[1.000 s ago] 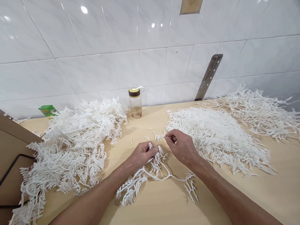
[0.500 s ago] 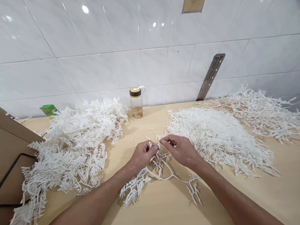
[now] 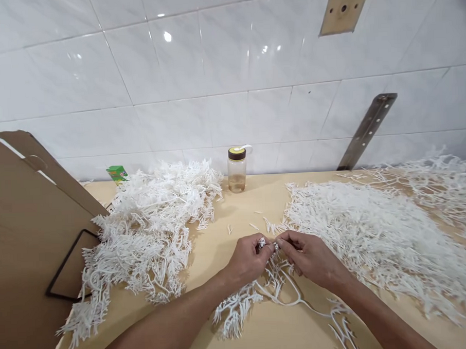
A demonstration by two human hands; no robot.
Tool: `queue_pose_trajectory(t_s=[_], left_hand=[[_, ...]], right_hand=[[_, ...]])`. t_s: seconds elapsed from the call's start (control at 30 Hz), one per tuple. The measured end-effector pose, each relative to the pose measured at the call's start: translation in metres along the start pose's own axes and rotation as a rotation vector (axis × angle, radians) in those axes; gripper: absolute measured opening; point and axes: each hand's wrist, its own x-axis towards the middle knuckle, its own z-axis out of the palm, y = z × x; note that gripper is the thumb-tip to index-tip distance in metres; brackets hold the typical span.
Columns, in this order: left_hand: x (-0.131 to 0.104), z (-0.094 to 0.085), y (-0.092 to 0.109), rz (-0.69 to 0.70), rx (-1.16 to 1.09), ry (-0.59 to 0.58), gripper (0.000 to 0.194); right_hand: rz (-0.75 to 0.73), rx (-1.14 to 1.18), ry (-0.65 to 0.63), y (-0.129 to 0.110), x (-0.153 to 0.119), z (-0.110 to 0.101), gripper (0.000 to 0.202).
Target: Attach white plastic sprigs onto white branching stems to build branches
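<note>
Pinched in my left hand (image 3: 249,256) is part of a white branching plastic piece (image 3: 279,293), whose stems and feathery tips hang down onto the table below. My right hand (image 3: 308,256) meets the left at the fingertips, thumb and forefinger closed on a small tip of the same piece. Just beyond my hands lie a few loose white sprigs (image 3: 273,225). To the right spreads a flat heap of short white sprigs (image 3: 359,230). On the left rises a tangled pile of white branching pieces (image 3: 154,224).
A clear bottle (image 3: 237,171) with a dark lid stands near the tiled wall (image 3: 215,118). A green box (image 3: 117,174) sits behind the left pile. Brown cardboard (image 3: 31,245) borders the left. Thin bare white stems (image 3: 442,191) lie at far right, beyond a metal bracket (image 3: 366,132).
The view has turned left, so everything appears farther right and slightly lower. My right fingers have come onto a tip beside the left hand's pinch.
</note>
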Motion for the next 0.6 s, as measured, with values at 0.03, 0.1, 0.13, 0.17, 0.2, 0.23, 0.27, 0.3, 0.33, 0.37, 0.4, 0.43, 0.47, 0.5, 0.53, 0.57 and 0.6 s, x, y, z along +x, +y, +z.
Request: queue_pose_trajectory(t_s=[0.03, 0.1, 0.13, 0.17, 0.2, 0.23, 0.27, 0.3, 0.33, 0.37, 0.4, 0.43, 0.47, 0.5, 0.53, 0.57, 0.6], left_hand=[[0.000, 0.000, -0.001, -0.003, 0.001, 0.002, 0.025], [0.000, 0.000, -0.002, -0.011, 0.001, 0.010, 0.025], [0.000, 0.000, -0.002, -0.013, -0.002, 0.012, 0.024], [0.000, 0.000, -0.002, -0.014, -0.008, 0.009, 0.023], [0.000, 0.000, -0.001, -0.015, -0.016, 0.003, 0.023], [0.000, 0.000, -0.001, -0.019, -0.023, -0.002, 0.023], [0.000, -0.001, 0.000, -0.024, -0.028, -0.006, 0.024], [0.000, -0.001, 0.001, -0.032, -0.030, -0.007, 0.025], [0.001, -0.001, 0.002, -0.043, -0.031, -0.007, 0.025], [0.001, -0.002, 0.003, -0.054, -0.030, -0.006, 0.026], [0.001, -0.002, 0.003, -0.064, -0.029, -0.006, 0.027], [0.002, -0.002, 0.003, -0.071, -0.027, -0.003, 0.028], [0.002, -0.002, 0.003, -0.076, -0.024, -0.003, 0.028], [0.003, -0.002, 0.003, -0.080, -0.022, -0.004, 0.029], [0.003, -0.002, 0.003, -0.083, -0.020, -0.005, 0.029], [0.004, -0.002, 0.003, -0.084, -0.017, -0.010, 0.029], [0.004, -0.002, 0.003, -0.084, -0.014, -0.015, 0.029]], right_hand=[[0.015, 0.023, -0.014, 0.001, 0.000, 0.000, 0.031], [0.042, 0.067, -0.038, 0.002, 0.001, 0.000, 0.032], [0.055, 0.090, -0.047, 0.002, 0.001, 0.000, 0.033], [0.068, 0.112, -0.059, 0.002, 0.001, 0.000, 0.033], [0.080, 0.134, -0.073, 0.002, 0.001, -0.001, 0.034], [0.090, 0.156, -0.084, 0.002, 0.001, -0.002, 0.035], [0.098, 0.175, -0.092, 0.002, 0.001, -0.003, 0.036], [0.102, 0.189, -0.097, 0.002, 0.001, -0.004, 0.036], [0.104, 0.199, -0.099, 0.002, 0.001, -0.005, 0.036], [0.104, 0.206, -0.100, 0.002, 0.002, -0.006, 0.036], [0.102, 0.211, -0.100, 0.002, 0.002, -0.007, 0.035], [0.100, 0.214, -0.102, 0.001, 0.002, -0.008, 0.034], [0.100, 0.218, -0.104, 0.001, 0.003, -0.009, 0.033], [0.102, 0.222, -0.106, 0.000, 0.003, -0.009, 0.033], [0.103, 0.228, -0.106, -0.001, 0.003, -0.010, 0.033], [0.103, 0.232, -0.106, -0.001, 0.003, -0.011, 0.033], [0.104, 0.234, -0.106, -0.002, 0.003, -0.011, 0.033]])
